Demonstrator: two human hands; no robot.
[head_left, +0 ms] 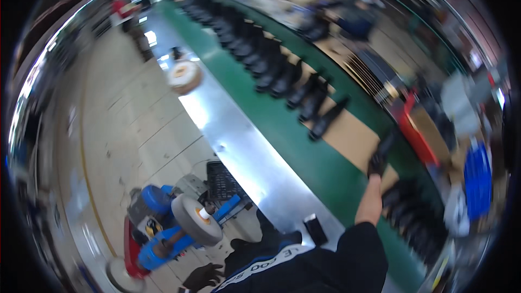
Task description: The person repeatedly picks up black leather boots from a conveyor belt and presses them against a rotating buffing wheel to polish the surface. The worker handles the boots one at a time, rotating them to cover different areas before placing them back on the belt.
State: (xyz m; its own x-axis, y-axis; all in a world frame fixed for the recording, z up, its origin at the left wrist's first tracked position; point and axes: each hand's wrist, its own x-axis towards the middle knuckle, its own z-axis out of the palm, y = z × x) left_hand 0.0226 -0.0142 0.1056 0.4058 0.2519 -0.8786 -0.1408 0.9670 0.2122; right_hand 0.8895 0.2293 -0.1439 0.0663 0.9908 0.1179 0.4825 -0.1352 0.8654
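My right arm reaches out over the green conveyor belt (277, 141). At its end, my right hand (376, 165), in a dark glove, is closed on a black shoe (386, 144) above the cardboard strip; blur hides the exact grip. Several black shoes (325, 119) stand in a long row beyond it, and more black shoes (412, 220) are packed close on the near side. Low at my left, my left hand (204, 276), also dark-gloved, hangs with its fingers apart and nothing in it, near the blue machine with a pale buffing wheel (196, 220).
A shiny metal ledge (233, 141) borders the belt, with a dark phone-like block (315, 230) on it. Farther along stands another round wheel (184, 76). A co-worker (358, 16) sits across the belt. Red (415, 130) and blue (477, 182) crates stand at the right.
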